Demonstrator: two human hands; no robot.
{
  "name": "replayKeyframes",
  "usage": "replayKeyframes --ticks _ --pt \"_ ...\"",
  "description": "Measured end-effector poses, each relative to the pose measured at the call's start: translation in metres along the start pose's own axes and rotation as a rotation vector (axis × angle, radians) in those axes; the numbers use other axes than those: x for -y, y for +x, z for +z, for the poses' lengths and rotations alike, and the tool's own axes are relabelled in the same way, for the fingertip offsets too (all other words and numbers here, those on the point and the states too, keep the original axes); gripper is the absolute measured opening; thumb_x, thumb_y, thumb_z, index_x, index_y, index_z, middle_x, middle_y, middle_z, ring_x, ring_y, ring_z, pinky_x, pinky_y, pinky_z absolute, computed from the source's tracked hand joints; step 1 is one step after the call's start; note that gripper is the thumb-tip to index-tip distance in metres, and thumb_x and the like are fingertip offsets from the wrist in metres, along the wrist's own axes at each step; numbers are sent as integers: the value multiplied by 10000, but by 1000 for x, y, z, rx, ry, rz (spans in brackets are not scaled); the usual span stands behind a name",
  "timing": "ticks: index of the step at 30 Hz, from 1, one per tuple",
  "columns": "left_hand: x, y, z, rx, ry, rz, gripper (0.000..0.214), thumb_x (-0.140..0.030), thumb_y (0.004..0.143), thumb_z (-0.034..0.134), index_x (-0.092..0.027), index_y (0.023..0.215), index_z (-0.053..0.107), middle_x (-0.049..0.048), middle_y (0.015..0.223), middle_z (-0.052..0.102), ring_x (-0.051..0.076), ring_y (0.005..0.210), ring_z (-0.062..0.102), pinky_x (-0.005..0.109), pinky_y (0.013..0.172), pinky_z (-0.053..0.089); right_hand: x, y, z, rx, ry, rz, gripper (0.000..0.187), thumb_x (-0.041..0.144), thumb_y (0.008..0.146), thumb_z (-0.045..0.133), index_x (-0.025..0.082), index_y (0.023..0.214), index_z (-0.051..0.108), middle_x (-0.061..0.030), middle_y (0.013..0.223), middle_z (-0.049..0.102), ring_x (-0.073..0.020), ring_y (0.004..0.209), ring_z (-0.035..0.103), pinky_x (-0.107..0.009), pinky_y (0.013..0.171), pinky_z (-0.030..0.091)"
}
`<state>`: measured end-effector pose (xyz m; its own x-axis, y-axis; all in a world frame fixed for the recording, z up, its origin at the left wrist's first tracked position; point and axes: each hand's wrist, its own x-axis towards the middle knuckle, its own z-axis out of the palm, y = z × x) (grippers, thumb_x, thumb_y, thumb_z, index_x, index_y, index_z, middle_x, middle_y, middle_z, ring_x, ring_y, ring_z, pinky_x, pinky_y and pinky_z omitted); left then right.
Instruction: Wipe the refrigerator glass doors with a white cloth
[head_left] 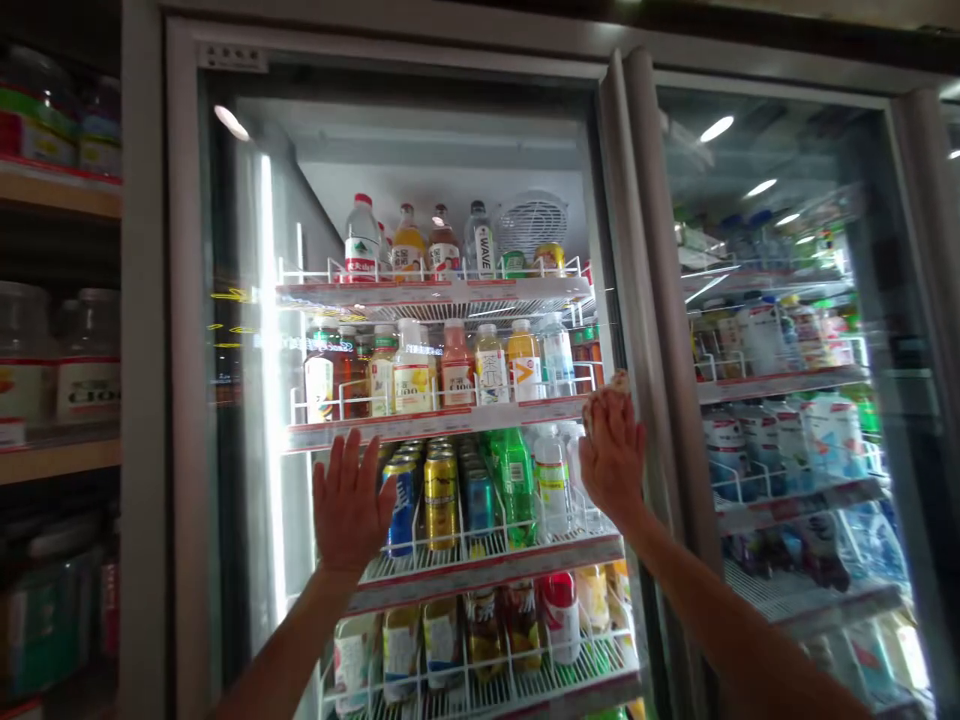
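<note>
A drinks fridge with a closed-looking glass door (427, 130) fills the middle of the head view. My left hand (349, 505) is raised in front of the can shelf, palm forward, fingers stretched and nothing held. My right hand (615, 455) is up by the door's right edge, with fingers extended and somewhat together. Its fingertips look to be on or very close to the glass, where a reflection of them shows. Beyond the left hand are a blue can (399, 505) and a gold can (440, 498). A large green bottle (515, 480) leans nearby.
A vertical metal door handle (660, 270) runs between this door and a second glass door (757, 130) with stocked shelves. Bottles such as a pink one (456, 365) line the middle shelf. At the left, wooden shelves (60, 455) carry jars and bottles.
</note>
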<state>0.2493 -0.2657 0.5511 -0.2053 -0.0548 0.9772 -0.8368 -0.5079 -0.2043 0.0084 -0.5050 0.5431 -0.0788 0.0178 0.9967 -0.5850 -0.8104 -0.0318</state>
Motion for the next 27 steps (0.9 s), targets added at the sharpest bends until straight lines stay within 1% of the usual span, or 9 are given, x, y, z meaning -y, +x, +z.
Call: replayKeyframes --ticks 2,6,8,10,15,18,22,24,27 --pt "0 0 -1 11 -2 -3 620 -306 881 429 -235 1435 161 88 1481 224 253 1372 184 455 1113 141 -8 -13 -3 18 -15 19 663 269 898 374 197 1460 32 -93 1506 158 -312 1374 137 -544 1045 257" --pt "-2 1 -2 12 -7 -2 611 -308 884 420 -234 1435 166 90 1480 231 258 1371 190 464 1107 149 -7 -101 -24 137 1 -66 641 224 888 346 179 1462 65 -80 1512 133 -310 1371 157 -522 1032 304" --pt "-2 1 -2 5 -11 -5 612 -308 884 423 -235 1434 167 90 1478 236 257 1370 194 465 1105 154 -7 -126 -31 162 3 -117 631 214 883 351 180 1460 98 -69 1510 147 -302 1368 174 -509 1028 315" --pt "-2 1 -1 -5 -18 -4 613 -306 882 429 -238 1434 169 89 1479 235 254 1370 195 464 1105 153 -11 -115 -29 142 6 -126 627 197 886 342 194 1460 90 -64 1509 157 -298 1367 179 -515 1021 318" --pt "-3 1 -1 5 -19 -12 613 -309 884 429 -241 1434 166 91 1482 223 254 1373 184 472 1108 142 -17 -32 -11 44 -2 -33 620 234 909 332 231 1458 44 -77 1497 202 -285 1371 169 -519 1034 297" --pt "-4 0 -1 21 0 -21 623 -304 884 426 -235 1437 145 98 1481 222 256 1374 176 475 1106 146 1 -44 -12 80 42 -98 648 221 892 366 222 1459 52 -76 1509 152 -302 1375 143 -515 1041 285" --pt "-3 0 0 14 29 -21 619 -305 882 426 -221 1435 161 113 1469 251 259 1369 193 472 1101 158 29 -77 -18 269 164 -387 658 219 857 402 183 1455 129 -68 1477 261 -298 1368 171 -493 1065 249" --pt "-3 0 0 11 32 -19 615 -309 881 427 -216 1433 173 118 1464 263 260 1368 198 470 1097 166 33 -60 -15 272 174 -425 649 219 859 397 196 1453 136 -60 1446 331 -275 1367 186 -489 1081 212" --pt "-3 0 0 5 34 -16 604 -313 883 423 -209 1431 189 122 1460 272 256 1368 201 468 1096 169 35 -15 -7 131 112 -255 606 228 883 372 223 1448 154 -69 1451 318 -264 1373 171 -506 1082 173"
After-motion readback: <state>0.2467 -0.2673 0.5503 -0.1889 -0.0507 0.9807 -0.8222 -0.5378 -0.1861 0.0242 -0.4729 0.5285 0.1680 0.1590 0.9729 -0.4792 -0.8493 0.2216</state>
